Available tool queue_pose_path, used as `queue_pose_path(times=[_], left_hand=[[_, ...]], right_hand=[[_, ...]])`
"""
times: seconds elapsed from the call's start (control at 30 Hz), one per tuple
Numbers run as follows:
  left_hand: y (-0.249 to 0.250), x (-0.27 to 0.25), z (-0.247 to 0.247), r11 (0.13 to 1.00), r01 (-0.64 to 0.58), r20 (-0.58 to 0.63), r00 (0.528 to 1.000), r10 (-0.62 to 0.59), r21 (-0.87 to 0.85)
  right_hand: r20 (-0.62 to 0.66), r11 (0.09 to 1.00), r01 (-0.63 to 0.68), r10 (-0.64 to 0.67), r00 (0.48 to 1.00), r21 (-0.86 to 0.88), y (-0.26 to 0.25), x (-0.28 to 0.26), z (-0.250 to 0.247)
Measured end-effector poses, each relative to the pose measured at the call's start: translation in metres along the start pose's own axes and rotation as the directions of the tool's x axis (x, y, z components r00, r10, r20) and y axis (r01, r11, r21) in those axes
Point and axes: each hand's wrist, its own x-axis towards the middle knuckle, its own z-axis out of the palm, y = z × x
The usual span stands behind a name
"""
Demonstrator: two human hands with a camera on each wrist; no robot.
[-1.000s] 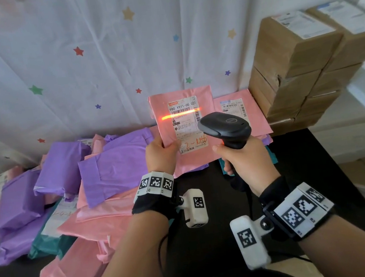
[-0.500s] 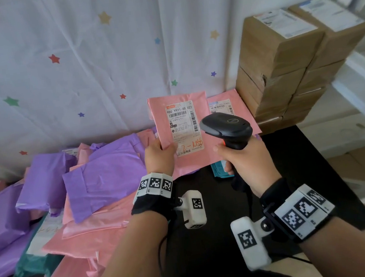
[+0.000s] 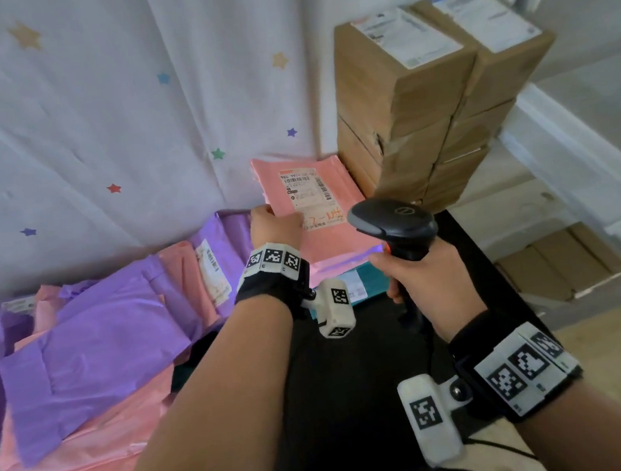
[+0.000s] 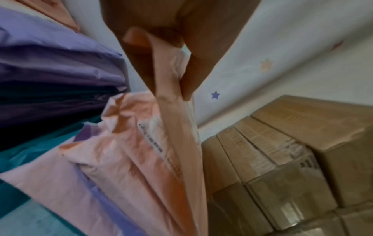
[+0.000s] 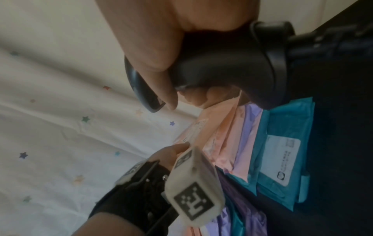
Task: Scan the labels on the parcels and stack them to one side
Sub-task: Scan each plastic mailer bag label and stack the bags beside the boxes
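My left hand point(image 3: 268, 220) pinches the left edge of a pink parcel point(image 3: 313, 211), white label up, which lies low over a small stack of parcels point(image 5: 248, 143) next to the cardboard boxes. In the left wrist view my thumb and fingers point(image 4: 193, 71) clamp the pink parcel point(image 4: 177, 151) edge-on above another pink parcel point(image 4: 125, 143). Closer to me, my right hand point(image 3: 419, 280) grips the handle of a black barcode scanner point(image 3: 392, 220). In the right wrist view its fingers wrap the scanner point(image 5: 222, 63). No beam shows on the label.
Brown cardboard boxes point(image 3: 421, 102) are stacked at the back right, against the pink parcel's far edge. A heap of purple and pink parcels point(image 3: 98, 342) covers the left of the black table point(image 3: 352, 388). A star-printed curtain point(image 3: 125, 101) hangs behind. More boxes point(image 3: 554, 270) sit on the floor at right.
The orange scan line on the label went out. My left hand carried the pink parcel from upright before the scanner away and down onto the stack by the boxes. The scanner stayed in my right hand.
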Motion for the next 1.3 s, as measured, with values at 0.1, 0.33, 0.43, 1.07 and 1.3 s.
queue_pose_path(times=[0.1, 0.33, 0.43, 1.07, 1.3], left_hand=[[0.001, 0.010, 0.017, 0.999, -0.003, 0.003, 1.000, 0.003, 0.038], [-0.001, 0.001, 0.022, 0.984, -0.096, 0.029, 0.995, 0.092, 0.150], [-0.009, -0.012, 0.006, 0.969, -0.141, -0.053, 0.987, 0.155, 0.205], [-0.147, -0.067, -0.221, 0.558, -0.002, -0.103, 0.982, 0.157, 0.830], [-0.156, -0.057, -0.234, 0.534, -0.125, -0.003, 0.973, 0.232, 0.836]], right_hand=[[0.012, 1.000, -0.016, 0.016, 1.000, -0.010, 0.002, 0.012, -0.008], [0.073, 1.000, 0.005, -0.004, 0.997, -0.012, 0.006, 0.026, -0.013], [0.094, 0.998, 0.026, -0.031, 0.995, 0.058, 0.005, 0.025, -0.008], [0.352, 0.993, 0.066, -0.097, 0.931, 0.100, -0.012, -0.069, 0.141], [0.290, 0.993, 0.064, -0.089, 0.953, 0.094, -0.016, -0.087, 0.155]])
